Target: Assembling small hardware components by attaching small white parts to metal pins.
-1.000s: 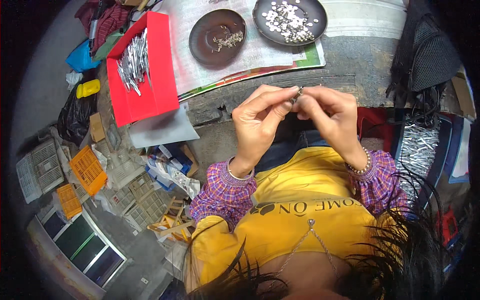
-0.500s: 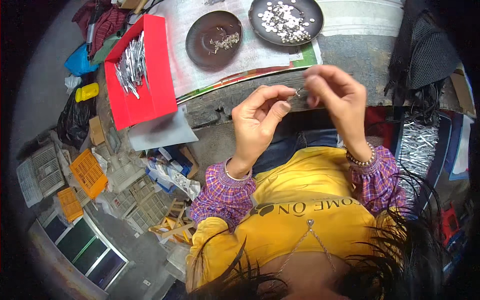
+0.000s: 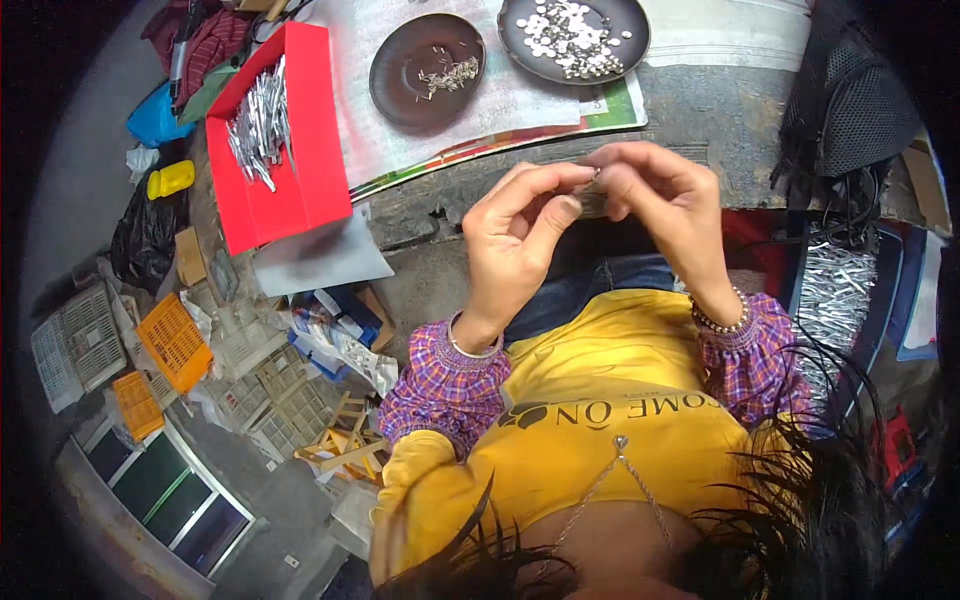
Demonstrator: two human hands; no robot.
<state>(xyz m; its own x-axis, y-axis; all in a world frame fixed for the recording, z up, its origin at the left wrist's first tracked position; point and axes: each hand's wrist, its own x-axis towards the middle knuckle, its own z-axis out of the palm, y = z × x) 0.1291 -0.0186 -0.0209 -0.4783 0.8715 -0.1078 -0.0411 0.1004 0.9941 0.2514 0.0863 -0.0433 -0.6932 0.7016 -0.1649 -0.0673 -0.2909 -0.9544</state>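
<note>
Just off the bench's near edge, my left hand [image 3: 520, 230] is closed in a pinch, thumb and forefinger on a tiny metal part too small to name. My right hand [image 3: 665, 205] meets it there, its fingertips pinched at the same spot; what they grip is hidden between the fingers. Beyond my hands lies a dark round dish [image 3: 400, 95] with a small heap of short metal pins [image 3: 452, 76]. Right of it, a second dark dish [image 3: 640, 50] holds many small round silvery pieces [image 3: 572, 38].
At the left, an open red box [image 3: 325, 150] contains slim silvery metal strips [image 3: 262, 125]. Low on the right stands a blue bin [image 3: 870, 330] full of similar metal pieces [image 3: 838, 290]. A black mesh bag [image 3: 865, 115] hangs by the bench's right end. Orange crates [image 3: 175, 343] lie on the floor.
My right hand has come down and left, so its fingertips now meet those of my left hand. The left hand keeps its pinch nearly in place.
</note>
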